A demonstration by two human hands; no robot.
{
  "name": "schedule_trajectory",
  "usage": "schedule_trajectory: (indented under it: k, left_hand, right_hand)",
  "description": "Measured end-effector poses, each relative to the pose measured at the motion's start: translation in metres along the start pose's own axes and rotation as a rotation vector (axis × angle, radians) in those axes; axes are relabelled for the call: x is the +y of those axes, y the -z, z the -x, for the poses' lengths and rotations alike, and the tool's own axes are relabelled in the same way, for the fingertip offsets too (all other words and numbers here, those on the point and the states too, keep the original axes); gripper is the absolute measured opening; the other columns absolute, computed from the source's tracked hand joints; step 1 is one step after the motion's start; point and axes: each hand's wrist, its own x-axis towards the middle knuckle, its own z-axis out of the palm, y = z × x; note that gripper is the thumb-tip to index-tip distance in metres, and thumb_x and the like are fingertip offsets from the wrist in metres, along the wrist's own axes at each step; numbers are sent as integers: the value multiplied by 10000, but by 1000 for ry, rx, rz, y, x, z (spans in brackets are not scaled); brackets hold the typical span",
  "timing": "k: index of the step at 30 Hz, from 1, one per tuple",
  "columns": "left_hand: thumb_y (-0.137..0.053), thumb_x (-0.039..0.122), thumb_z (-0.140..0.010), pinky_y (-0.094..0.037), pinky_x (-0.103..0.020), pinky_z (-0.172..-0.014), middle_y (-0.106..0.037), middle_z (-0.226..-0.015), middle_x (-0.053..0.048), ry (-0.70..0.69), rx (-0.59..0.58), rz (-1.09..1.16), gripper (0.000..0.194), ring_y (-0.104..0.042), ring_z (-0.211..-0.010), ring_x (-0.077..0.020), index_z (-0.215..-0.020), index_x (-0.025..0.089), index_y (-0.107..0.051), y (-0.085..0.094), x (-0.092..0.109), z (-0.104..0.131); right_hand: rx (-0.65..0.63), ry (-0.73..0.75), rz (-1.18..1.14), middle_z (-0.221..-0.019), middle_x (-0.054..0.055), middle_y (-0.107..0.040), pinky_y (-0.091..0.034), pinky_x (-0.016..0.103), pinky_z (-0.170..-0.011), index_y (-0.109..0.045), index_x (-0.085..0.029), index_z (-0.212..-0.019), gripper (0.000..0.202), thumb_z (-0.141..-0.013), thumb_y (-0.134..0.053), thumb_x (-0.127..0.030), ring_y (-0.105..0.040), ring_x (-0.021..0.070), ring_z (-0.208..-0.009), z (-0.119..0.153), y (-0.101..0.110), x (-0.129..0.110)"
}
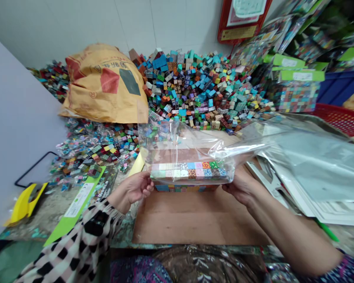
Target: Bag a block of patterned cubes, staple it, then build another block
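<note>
Between my hands is a clear plastic bag, its mouth drawn out to the right. Two rows of small patterned cubes lie in the bag's lower edge, side by side in a long strip. My left hand is closed at the strip's left end, fingers curled on the plastic. At the right end my right hand grips the bag, its fingertips partly hidden underneath. More cubes show just below the strip. All this is above a shallow brown tray.
A heap of loose cubes lies against the wall, beside a yellow printed sack. Flat plastic bags are stacked at right, near a red basket. Left are a yellow tape dispenser and a green card.
</note>
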Motion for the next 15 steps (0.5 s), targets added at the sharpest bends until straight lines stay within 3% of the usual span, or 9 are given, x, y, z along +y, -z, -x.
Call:
schedule_trajectory:
  k: [15]
  left_hand:
    - [-727,217,-769,-355,-158,-371,-559,-553,2,-182,9,-119,151,-498,-423,-86,-753,140,-598,-3,-2,4]
  right_hand:
    - [6,-6,-27,-479,-58,-466,-278,187,-433,-539,-237,-735,207,-684,-683,-376,-371,81,-439,-1,0,2]
